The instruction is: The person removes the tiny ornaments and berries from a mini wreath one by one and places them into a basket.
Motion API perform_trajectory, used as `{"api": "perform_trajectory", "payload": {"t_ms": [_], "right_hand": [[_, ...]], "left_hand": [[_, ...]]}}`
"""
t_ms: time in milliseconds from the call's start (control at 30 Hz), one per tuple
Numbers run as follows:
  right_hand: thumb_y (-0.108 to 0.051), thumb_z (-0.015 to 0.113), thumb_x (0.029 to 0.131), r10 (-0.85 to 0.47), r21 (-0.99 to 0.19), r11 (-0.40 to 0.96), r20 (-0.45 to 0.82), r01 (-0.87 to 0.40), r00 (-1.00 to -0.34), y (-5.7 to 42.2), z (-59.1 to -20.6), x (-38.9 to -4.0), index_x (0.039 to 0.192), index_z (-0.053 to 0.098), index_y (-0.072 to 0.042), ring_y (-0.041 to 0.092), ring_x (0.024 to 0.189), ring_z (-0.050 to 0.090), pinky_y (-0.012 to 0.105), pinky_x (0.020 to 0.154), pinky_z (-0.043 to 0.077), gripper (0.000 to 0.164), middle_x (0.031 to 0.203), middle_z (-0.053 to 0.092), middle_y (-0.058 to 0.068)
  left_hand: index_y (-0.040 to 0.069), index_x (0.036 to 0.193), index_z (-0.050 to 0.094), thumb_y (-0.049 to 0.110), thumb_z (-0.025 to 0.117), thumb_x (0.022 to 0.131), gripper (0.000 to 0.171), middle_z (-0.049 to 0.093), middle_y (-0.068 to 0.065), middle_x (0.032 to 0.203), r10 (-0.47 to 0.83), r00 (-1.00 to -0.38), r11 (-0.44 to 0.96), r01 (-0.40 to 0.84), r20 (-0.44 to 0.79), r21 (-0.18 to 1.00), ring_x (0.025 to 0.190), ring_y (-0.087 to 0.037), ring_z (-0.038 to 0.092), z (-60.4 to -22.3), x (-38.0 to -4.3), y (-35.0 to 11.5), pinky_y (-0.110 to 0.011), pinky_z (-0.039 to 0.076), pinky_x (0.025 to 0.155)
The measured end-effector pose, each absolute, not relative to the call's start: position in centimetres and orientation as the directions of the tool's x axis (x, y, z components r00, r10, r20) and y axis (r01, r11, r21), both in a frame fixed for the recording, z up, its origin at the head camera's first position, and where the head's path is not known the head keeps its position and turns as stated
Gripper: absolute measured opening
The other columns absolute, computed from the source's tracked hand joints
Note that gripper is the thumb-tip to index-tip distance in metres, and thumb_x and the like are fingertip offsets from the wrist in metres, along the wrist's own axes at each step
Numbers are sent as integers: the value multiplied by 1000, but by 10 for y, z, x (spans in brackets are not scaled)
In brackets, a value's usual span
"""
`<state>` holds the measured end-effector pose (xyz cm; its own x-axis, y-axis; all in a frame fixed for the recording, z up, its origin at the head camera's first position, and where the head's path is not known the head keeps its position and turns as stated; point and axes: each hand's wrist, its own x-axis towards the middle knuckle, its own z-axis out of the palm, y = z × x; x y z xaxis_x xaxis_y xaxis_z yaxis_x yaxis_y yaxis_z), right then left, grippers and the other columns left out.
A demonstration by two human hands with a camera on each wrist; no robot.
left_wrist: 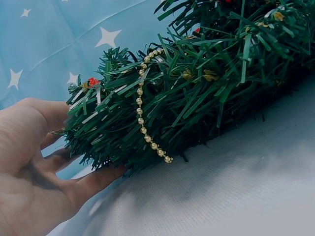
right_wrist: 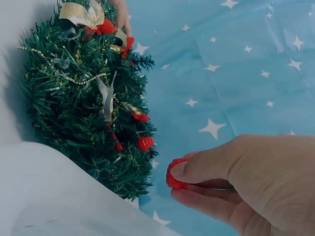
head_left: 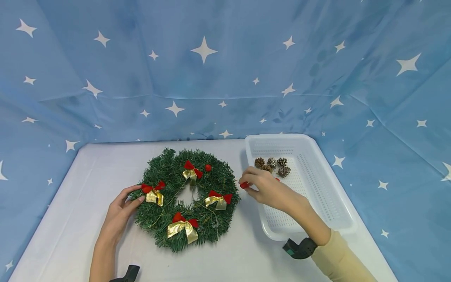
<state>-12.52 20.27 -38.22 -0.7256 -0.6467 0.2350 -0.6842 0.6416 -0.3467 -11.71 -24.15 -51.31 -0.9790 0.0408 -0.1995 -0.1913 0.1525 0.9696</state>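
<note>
A green tinsel wreath point(head_left: 163, 166) with red-and-gold bows point(head_left: 183, 226) and a gold bead string point(left_wrist: 140, 105) lies on the white table. My left hand point(head_left: 121, 209) holds its left edge, fingers and thumb around the greenery beside one bow. Between the thumb and fingers of my right hand point(head_left: 269, 188) is a small red berry ornament point(right_wrist: 175, 173), pinched in the air between the wreath and the white basket point(head_left: 299, 138). Another red berry point(right_wrist: 145, 143) sits on the wreath, near the upper bow in the head view.
Several brown pine cones point(head_left: 283, 171) lie inside the basket at the right, with a bit of red point(head_left: 277, 179) partly hidden behind my right hand. A blue star-patterned cloth point(head_left: 211, 78) hangs behind the table point(head_left: 105, 160) and along its sides.
</note>
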Motion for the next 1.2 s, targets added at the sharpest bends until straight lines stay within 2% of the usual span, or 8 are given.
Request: {"api": "perform_trajectory", "payload": {"t_ms": [200,433,567,767,900,1033,1200], "right_hand": [[8,78,84,-625,-342,658,248,-671,-740,208,-382,-128,101,74,-6,17,88,70,25,75,59,22,102,70,5],[10,77,84,-618,-343,650,280,-678,-734,212,-384,-129,99,74,-5,18,87,70,30,73,60,22,101,70,6],[10,78,83,-609,-348,649,296,-677,-736,215,-384,-130,98,75,-6,18,86,70,31,72,60,22,100,70,6],[11,77,83,-600,-360,648,301,-671,-741,219,-384,-130,98,75,-5,17,83,70,27,71,59,22,99,70,6],[11,76,84,-598,-362,649,299,-668,-743,222,-385,-130,97,75,-4,17,82,71,29,71,60,20,97,69,6],[11,77,84,-600,-350,650,308,-675,-738,226,-387,-131,97,75,-4,18,81,71,32,70,60,20,96,69,7],[12,78,83,-583,-352,661,315,-663,-749,230,-387,-131,97,75,-3,19,82,73,31,72,61,21,98,70,8]], "left_hand": [[13,152,45,29,65,103,55,6,-12,173,39,-981,137,-183,-190,973,155,-51,9,-513,-117,-241,-6,43,87],[11,151,45,27,65,104,54,10,-15,172,33,-983,136,-174,-180,975,154,-48,18,-513,-117,-240,-9,47,85],[11,152,45,27,65,104,54,10,-16,172,37,-983,136,-172,-178,976,155,-49,16,-513,-117,-240,-8,47,85],[15,153,44,31,65,103,57,13,-15,172,37,-980,170,-189,-197,967,154,-48,21,-514,-118,-242,-6,44,88],[17,154,44,32,65,103,58,10,-13,173,41,-977,182,-200,-211,963,155,-48,16,-514,-118,-242,-4,42,88],[16,154,44,31,66,103,58,10,-13,173,40,-977,175,-199,-209,964,155,-48,18,-513,-118,-242,-5,42,88],[15,154,44,30,66,103,58,10,-14,173,39,-977,169,-200,-209,965,154,-48,18,-513,-118,-242,-4,42,88]]}}
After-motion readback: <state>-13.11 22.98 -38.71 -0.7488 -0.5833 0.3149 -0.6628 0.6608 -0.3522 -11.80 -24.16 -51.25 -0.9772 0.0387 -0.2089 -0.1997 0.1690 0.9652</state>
